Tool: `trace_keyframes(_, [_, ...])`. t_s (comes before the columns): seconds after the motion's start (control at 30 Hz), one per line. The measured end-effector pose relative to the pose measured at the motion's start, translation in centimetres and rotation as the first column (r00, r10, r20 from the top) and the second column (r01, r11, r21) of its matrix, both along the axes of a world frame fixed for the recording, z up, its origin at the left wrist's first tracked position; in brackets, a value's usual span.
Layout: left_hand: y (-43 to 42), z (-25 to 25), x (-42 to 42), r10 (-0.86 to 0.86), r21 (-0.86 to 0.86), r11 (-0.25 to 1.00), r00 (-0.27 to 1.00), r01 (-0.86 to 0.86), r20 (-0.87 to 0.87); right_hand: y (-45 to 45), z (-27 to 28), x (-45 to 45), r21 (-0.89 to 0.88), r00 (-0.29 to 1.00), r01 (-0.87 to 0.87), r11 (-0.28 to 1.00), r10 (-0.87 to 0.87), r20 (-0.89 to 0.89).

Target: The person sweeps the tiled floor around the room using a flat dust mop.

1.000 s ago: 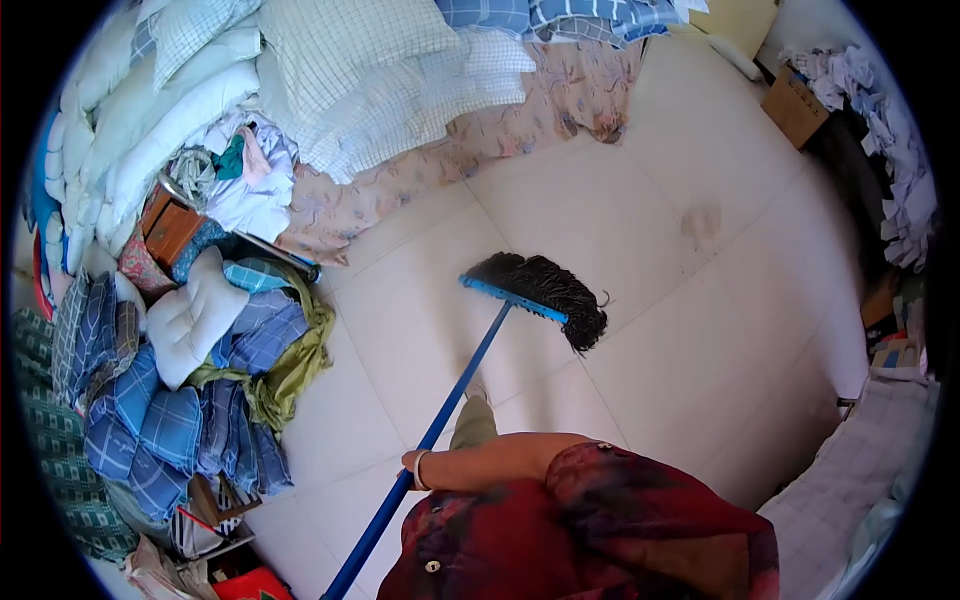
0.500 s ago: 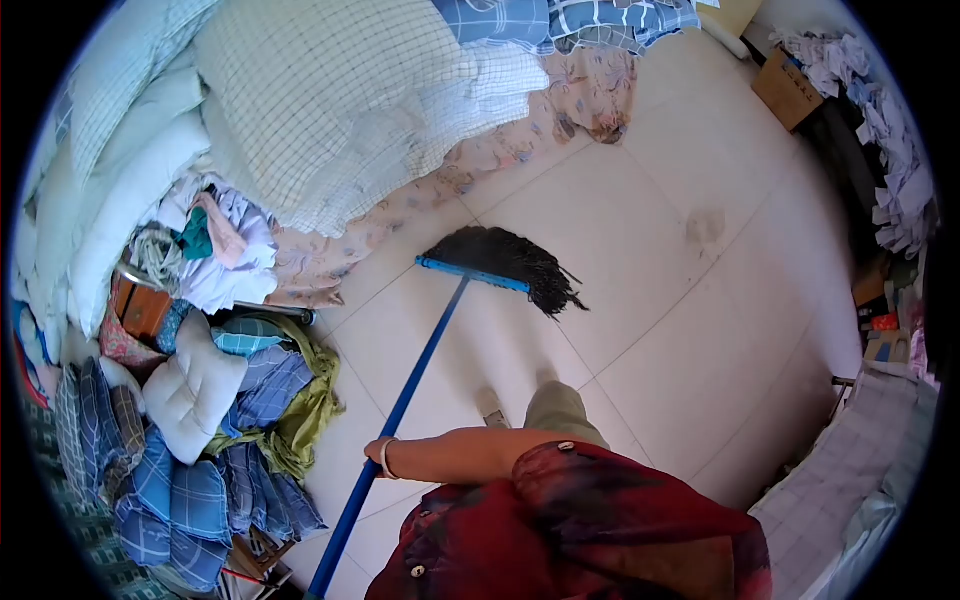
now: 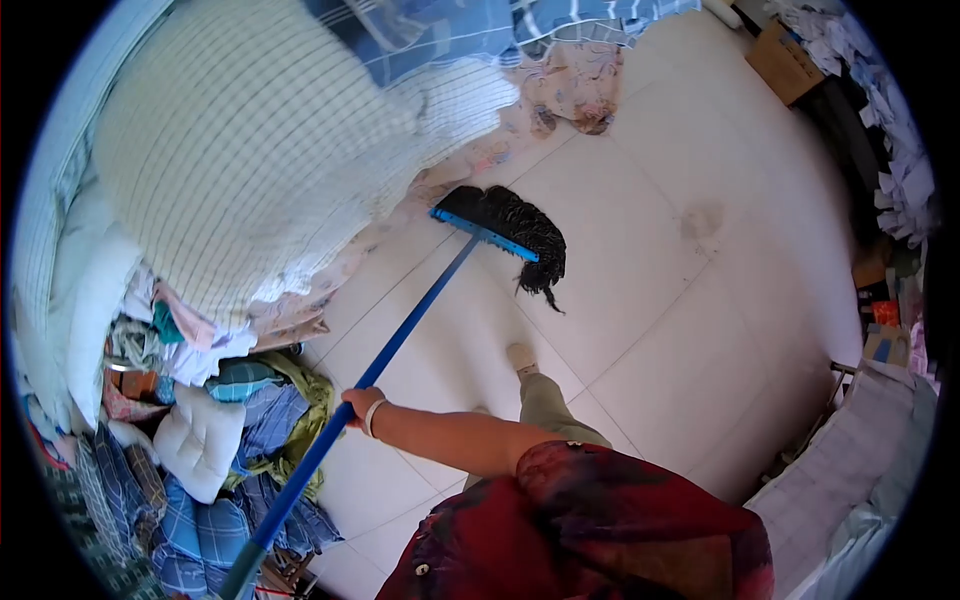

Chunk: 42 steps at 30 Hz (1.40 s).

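Observation:
My right hand [image 3: 362, 405] is wrapped round the blue handle [image 3: 405, 328] of a mop, with a pale bangle on the wrist. From the lower left edge the handle runs up to a blue bar [image 3: 487, 236] with black mop strands [image 3: 525, 228] fanned out on the tiled floor [image 3: 640, 300]. The mop head lies close to the patterned pink cloth [image 3: 570, 85] hanging from the piled bedding. My left hand is out of view.
White checked bedding [image 3: 250, 150] bulges in from the upper left. Blue checked cushions [image 3: 205, 530] and an olive cloth [image 3: 305, 390] lie at the lower left. A cardboard box [image 3: 785, 62] stands at the upper right, and a cloth-covered surface [image 3: 840, 470] at the lower right.
My right hand has moved left and up in view with the handle. The mop head has come nearer the patterned cloth. The bedding looks larger, and a foot has stepped forward.

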<state>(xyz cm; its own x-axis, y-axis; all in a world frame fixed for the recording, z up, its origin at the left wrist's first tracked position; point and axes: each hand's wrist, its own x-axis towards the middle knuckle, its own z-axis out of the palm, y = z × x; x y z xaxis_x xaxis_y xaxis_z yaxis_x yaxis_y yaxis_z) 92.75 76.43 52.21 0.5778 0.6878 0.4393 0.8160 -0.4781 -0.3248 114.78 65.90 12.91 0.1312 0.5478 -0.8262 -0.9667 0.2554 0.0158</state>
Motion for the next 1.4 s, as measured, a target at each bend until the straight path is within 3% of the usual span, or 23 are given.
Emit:
trace_keyframes(0.07, [4.7, -0.8, 2.7, 0.054, -0.212, 0.977, 0.962, 0.004, 0.266, -2.3, 0.3, 4.3, -0.001, 0.984, 0.181, 0.984, -0.181, -0.005])
trace_keyframes(0.13, [7.8, -0.3, 7.2, -0.013, -0.241, 0.967, 0.965, 0.079, 0.263, -5.4, 1.2, 8.6, 0.054, 0.945, 0.328, 0.943, -0.327, -0.025])
trace_keyframes(0.2, [5.1, 1.2, 14.8, -0.253, -0.154, 0.937, 0.913, 0.314, 0.321, -8.3, 1.4, 12.2, 0.121, 0.903, 0.429, 0.895, -0.43, -0.022])
trace_keyframes(0.27, [1.4, 2.4, 21.2, -0.336, -0.221, 0.875, 0.869, 0.43, 0.363, -11.4, 2.6, 15.1, 0.146, 0.855, 0.517, 0.844, -0.519, -0.028])
trace_keyframes(0.33, [2.3, 2.9, 25.1, -0.537, -0.183, 0.747, 0.742, 0.64, 0.401, -14.8, 3.6, 17.1, 0.156, 0.786, 0.618, 0.771, -0.614, -0.079])
trace_keyframes(0.4, [-2.3, 2.7, 29.3, -0.456, -0.312, 0.69, 0.727, 0.653, 0.514, -18.1, 3.7, 18.3, 0.14, 0.748, 0.663, 0.736, -0.658, -0.086])
trace_keyframes(0.43, [-3.5, 2.2, 30.5, -0.486, -0.288, 0.643, 0.669, 0.709, 0.563, -19.8, 3.2, 18.5, 0.136, 0.715, 0.698, 0.703, -0.694, -0.084])
trace_keyframes(0.47, [-4.6, 2.1, 31.4, -0.476, -0.357, 0.678, 0.754, 0.643, 0.454, -21.3, 2.8, 18.6, 0.129, 0.681, 0.732, 0.669, -0.728, -0.08])
trace_keyframes(0.6, [-11.0, -3.0, 32.9, -0.515, -0.457, 0.466, 0.652, 0.758, 0.557, -28.7, 1.1, 17.5, 0.033, 0.632, 0.774, 0.632, -0.772, -0.069])
trace_keyframes(0.63, [-11.9, -4.3, 32.5, -0.486, -0.532, 0.398, 0.664, 0.747, 0.568, -30.3, 0.0, 16.9, -0.001, 0.609, 0.792, 0.61, -0.79, -0.078])
trace_keyframes(0.7, [-16.3, -5.8, 30.5, -0.529, -0.588, 0.445, 0.728, 0.676, 0.437, -33.4, -1.6, 15.0, -0.084, 0.574, 0.81, 0.58, -0.814, -0.083])
trace_keyframes(0.77, [-18.8, -7.3, 27.3, -0.702, -0.553, 0.322, 0.585, 0.769, 0.406, -36.2, -2.6, 12.7, -0.181, 0.585, 0.787, 0.59, -0.807, -0.085])
trace_keyframes(0.87, [-19.4, -8.6, 21.0, -0.651, -0.687, 0.254, 0.646, 0.681, 0.399, -38.1, -3.3, 8.6, -0.29, 0.607, 0.743, 0.603, -0.79, -0.088])
trace_keyframes(0.93, [-20.4, -8.1, 16.5, -0.584, -0.717, 0.221, 0.679, 0.661, 0.445, -38.0, -3.9, 4.9, -0.238, 0.652, 0.726, 0.645, -0.756, -0.061])
trace_keyframes(1.03, [-18.1, -8.6, 8.4, -0.555, -0.654, 0.295, 0.682, 0.697, 0.477, -36.1, -3.9, -1.3, -0.18, 0.683, 0.713, 0.677, -0.729, -0.038])
trace_keyframes(1.1, [-15.8, -9.0, 2.6, -0.44, -0.703, 0.381, 0.787, 0.6, 0.433, -35.0, -4.3, -5.8, -0.135, 0.754, 0.642, 0.755, -0.653, -0.065])
trace_keyframes(1.13, [-15.4, -8.7, 0.4, -0.439, -0.692, 0.382, 0.779, 0.613, 0.448, -34.3, -3.9, -8.0, -0.144, 0.777, 0.612, 0.778, -0.625, -0.076])
trace_keyframes(1.27, [-15.2, -5.9, -8.4, -0.393, -0.594, 0.626, 0.863, 0.504, 0.319, -32.1, -0.1, -16.8, -0.161, 0.842, 0.509, 0.846, -0.528, -0.109])
trace_keyframes(1.4, [-15.5, -3.9, -13.8, -0.408, -0.631, 0.561, 0.842, 0.536, 0.353, -30.5, -2.8, -23.9, -0.08, 0.909, 0.36, 0.93, -0.369, -0.195])
